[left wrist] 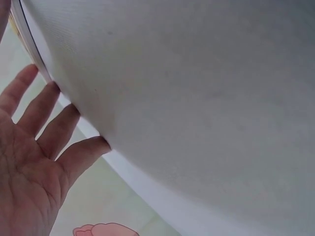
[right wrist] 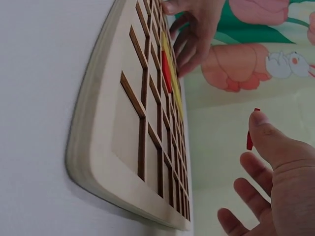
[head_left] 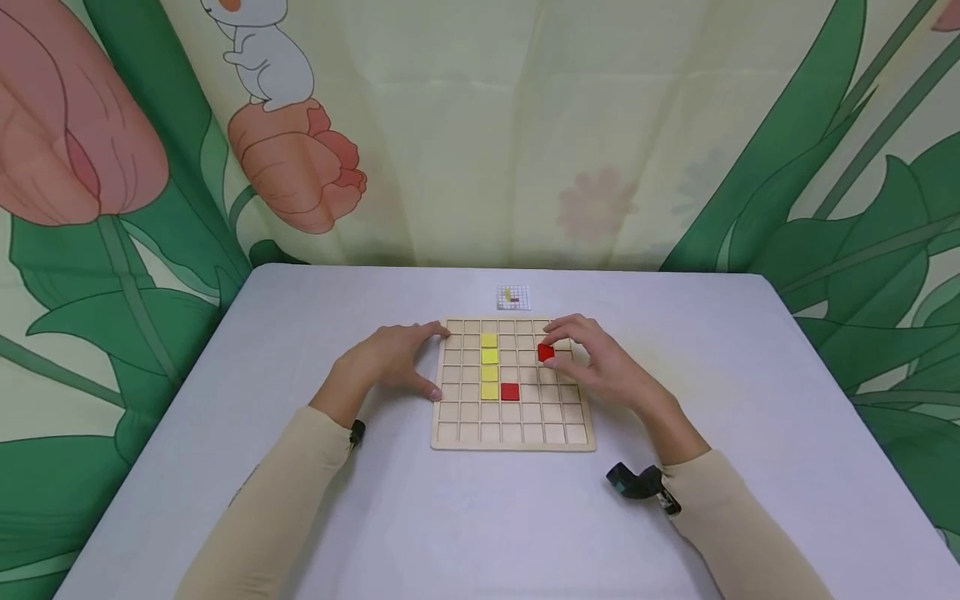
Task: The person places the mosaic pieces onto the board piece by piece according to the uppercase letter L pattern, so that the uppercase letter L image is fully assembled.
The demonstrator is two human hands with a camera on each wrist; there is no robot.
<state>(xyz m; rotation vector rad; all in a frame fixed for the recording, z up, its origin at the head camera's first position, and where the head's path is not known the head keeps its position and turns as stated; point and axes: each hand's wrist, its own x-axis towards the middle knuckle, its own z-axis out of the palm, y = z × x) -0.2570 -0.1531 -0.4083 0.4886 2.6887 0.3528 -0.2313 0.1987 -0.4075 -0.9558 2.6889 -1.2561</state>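
A wooden grid board (head_left: pixel 465 433) lies on the table. Four-sided yellow tiles (head_left: pixel 489 357) form a column in it, and one red tile (head_left: pixel 510 392) sits beside the lowest yellow one. My right hand (head_left: pixel 600 362) pinches another red tile (head_left: pixel 546 352) between thumb and fingers over the board's right part; the right wrist view shows this held tile (right wrist: pixel 249 140) edge-on, apart from the board. Along the board's left edge rests my left hand (head_left: pixel 390 362), thumb and fingers spread and touching the rim. In the left wrist view its fingers (left wrist: pixel 59 132) are extended.
A small card (head_left: pixel 513 297) printed with a coloured grid pattern lies just behind the board. The white-covered table (head_left: pixel 480 525) ends at a patterned curtain (head_left: pixel 480 167). Dark wrist cameras (head_left: pixel 636 482) are strapped at both wrists.
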